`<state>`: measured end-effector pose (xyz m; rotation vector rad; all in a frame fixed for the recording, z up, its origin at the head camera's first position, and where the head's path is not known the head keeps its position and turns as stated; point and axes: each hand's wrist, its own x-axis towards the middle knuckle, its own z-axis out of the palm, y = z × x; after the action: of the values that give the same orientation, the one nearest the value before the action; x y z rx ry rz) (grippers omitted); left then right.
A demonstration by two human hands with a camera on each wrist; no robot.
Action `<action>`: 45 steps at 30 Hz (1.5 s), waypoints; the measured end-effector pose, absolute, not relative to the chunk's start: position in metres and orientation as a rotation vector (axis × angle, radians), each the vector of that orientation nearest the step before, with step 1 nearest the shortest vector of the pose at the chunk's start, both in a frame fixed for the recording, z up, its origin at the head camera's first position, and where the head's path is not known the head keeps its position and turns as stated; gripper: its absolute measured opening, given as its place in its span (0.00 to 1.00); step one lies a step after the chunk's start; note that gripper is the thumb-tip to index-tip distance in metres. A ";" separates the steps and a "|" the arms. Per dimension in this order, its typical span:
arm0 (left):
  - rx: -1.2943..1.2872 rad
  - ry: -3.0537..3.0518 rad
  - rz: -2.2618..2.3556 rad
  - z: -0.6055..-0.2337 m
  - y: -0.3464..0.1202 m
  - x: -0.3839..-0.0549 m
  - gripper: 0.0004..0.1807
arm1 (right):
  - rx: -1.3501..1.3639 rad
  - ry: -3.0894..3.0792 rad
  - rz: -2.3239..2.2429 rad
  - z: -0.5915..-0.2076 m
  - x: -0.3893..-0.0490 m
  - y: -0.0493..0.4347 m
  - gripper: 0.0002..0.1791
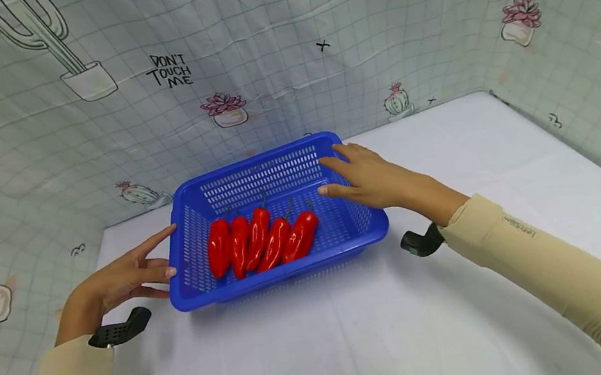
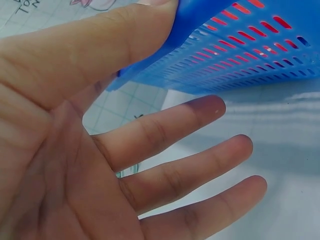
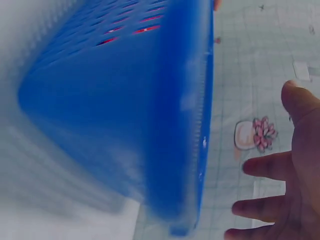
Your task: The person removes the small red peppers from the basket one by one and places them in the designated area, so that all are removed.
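Observation:
A blue plastic basket (image 1: 267,159) with slotted walls stands on the white-covered table against the backdrop. Several shiny red chili peppers (image 1: 258,239) with green stems lie side by side inside it, toward its left and middle. My left hand (image 1: 122,280) is at the basket's left end, its fingertips right at the rim. In the left wrist view the thumb (image 2: 145,30) meets the blue rim, while three other fingers extend straight below it. Over the basket's right end, my right hand (image 1: 371,175) has spread fingers and holds nothing; the right wrist view shows it apart from the rim.
A white cloth (image 1: 314,354) covers the table in front of the basket and to its right. Behind and at both sides hangs a grid-patterned backdrop (image 1: 266,37) printed with potted plants. Dark wrist devices (image 1: 120,329) sit at both sleeve cuffs.

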<state>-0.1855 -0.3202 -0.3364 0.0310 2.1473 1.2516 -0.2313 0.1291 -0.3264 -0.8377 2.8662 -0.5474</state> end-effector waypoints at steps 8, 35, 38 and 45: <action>0.053 2.129 1.272 -0.339 -0.323 -0.184 0.53 | -0.798 2.790 -0.550 -0.312 -0.240 0.103 0.40; 0.060 2.146 1.230 -0.334 -0.323 -0.183 0.54 | -0.330 2.519 -0.710 -0.337 -0.274 0.047 0.29; 0.055 2.145 1.235 -0.334 -0.323 -0.183 0.54 | -0.283 2.458 -0.699 -0.340 -0.275 0.045 0.29; 0.036 2.151 1.230 -0.335 -0.322 -0.183 0.54 | -0.251 2.380 -0.686 -0.345 -0.275 0.042 0.26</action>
<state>-0.1829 -0.3225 -0.3347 0.0355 2.1505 1.2305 -0.2755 0.0419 -0.3454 -0.2507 2.3796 -0.6862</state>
